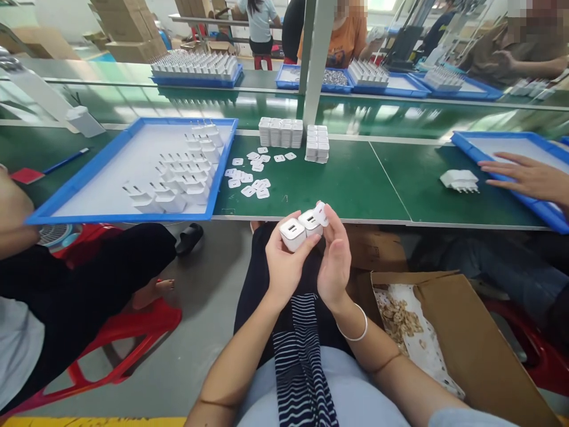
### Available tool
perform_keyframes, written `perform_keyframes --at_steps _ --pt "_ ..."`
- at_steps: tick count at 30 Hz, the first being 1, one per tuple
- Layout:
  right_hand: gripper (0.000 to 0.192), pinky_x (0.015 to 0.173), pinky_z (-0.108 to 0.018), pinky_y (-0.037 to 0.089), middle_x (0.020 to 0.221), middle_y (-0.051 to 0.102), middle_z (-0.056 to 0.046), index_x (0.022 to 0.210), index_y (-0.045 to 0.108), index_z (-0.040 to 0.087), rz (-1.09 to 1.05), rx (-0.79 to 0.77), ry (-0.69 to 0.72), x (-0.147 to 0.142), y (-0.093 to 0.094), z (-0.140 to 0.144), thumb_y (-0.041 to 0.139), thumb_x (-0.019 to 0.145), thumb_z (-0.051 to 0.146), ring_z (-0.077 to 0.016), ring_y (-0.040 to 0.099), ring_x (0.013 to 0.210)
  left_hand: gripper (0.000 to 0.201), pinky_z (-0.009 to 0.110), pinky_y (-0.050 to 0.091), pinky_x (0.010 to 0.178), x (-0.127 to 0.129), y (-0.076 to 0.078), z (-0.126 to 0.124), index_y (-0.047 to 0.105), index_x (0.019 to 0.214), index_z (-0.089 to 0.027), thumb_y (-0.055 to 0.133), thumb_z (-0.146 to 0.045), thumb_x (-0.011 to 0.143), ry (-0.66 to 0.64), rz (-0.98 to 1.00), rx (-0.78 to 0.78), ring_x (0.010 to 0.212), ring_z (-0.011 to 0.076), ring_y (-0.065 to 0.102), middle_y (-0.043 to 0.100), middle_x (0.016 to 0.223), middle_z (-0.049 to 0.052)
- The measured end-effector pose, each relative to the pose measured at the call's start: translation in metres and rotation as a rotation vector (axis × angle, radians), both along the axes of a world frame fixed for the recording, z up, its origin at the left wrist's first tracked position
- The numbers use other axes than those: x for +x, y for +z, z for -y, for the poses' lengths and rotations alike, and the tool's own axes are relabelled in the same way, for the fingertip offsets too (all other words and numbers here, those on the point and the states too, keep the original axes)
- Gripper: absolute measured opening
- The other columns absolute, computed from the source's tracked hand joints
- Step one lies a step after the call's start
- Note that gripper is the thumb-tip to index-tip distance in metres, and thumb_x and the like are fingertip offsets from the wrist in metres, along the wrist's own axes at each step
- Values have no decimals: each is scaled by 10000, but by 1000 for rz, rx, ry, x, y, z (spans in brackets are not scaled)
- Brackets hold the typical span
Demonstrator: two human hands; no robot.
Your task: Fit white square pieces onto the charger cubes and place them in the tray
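Mid-frame, just below table edge: left hand (284, 264) gripping two white chargers (301, 230) side by side. Right hand (334, 261) pinching small white sticker (320, 212) at top charger, fingers curled narrow. Blue tray (89, 172) w/ more chargers upper left.

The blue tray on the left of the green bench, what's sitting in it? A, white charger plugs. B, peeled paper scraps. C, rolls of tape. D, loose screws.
A: the blue tray holds rows of white charger plugs, the same kind as the two chargers held between the left hand and right hand below the bench edge.
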State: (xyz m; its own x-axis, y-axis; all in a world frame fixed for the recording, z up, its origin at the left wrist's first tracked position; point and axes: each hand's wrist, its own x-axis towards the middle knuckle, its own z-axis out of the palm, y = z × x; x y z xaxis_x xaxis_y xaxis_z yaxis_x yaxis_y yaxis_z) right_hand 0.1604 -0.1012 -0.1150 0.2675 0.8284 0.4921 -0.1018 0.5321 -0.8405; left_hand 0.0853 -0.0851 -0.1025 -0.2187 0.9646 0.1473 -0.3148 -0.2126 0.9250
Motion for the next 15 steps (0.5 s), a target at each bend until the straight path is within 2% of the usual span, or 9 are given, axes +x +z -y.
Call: perform_keyframes --at_steps 3,5,7,8,9,11,13,15 --pt "416 1191 -491 434 1507 568 -98 1394 584 257 -87 -18 33 0 0 -2 456 1046 446 -260 532 1414 425 267 607 868 -3 -1 -2 742 1097 -191 896 -211 701 89 -157 144 986 180 743 772 1094 65" --pt "311 1163 -475 471 1374 666 -93 1275 653 246 -178 -49 34 7 4 -9 568 1007 378 -254 621 1319 401 283 619 866 -9 -1 -3 746 1082 -188 889 -198 708 102 -202 199 970 186 752 779 1072 68" --pt "190 1049 -414 570 1150 746 -56 1112 685 234 -226 -104 13 19 11 -19 687 928 281 -224 740 1103 403 296 622 889 -16 -2 -2 752 1073 -194 896 -181 696 81 -229 229 987 194 754 782 1075 70" --pt "176 938 -364 623 1049 753 -29 1054 676 232 -226 -133 11 27 16 -24 728 886 240 -195 774 952 407 297 621 901 -21 -2 -2 755 1069 -200 901 -170 690 62 -232 236 999 196 754 783 1082 68" --pt "213 809 -313 649 971 748 -1 1036 658 238 -210 -156 26 36 21 -29 756 850 209 -164 774 807 414 295 620 909 -26 -2 -1 758 1066 -208 905 -158 683 33 -227 238 1011 197 754 784 1090 66" --pt "353 612 -244 623 884 736 43 1103 606 271 -154 -179 109 52 32 -37 781 811 178 -120 722 625 437 284 615 924 -35 -1 2 763 1066 -226 915 -137 666 -33 -202 235 1037 197 753 786 1110 58" --pt "448 565 -224 595 852 738 58 1169 565 296 -77 -181 222 65 41 -41 788 805 163 -112 696 603 466 272 611 931 -42 0 6 767 1072 -243 922 -116 651 -90 -188 232 1060 197 751 786 1127 50" --pt "328 574 -221 584 840 735 38 1120 615 270 23 -185 310 73 47 -44 765 843 178 -115 696 641 487 264 609 932 -46 3 10 769 1085 -256 920 -98 650 -123 -201 231 1076 197 748 784 1144 46"
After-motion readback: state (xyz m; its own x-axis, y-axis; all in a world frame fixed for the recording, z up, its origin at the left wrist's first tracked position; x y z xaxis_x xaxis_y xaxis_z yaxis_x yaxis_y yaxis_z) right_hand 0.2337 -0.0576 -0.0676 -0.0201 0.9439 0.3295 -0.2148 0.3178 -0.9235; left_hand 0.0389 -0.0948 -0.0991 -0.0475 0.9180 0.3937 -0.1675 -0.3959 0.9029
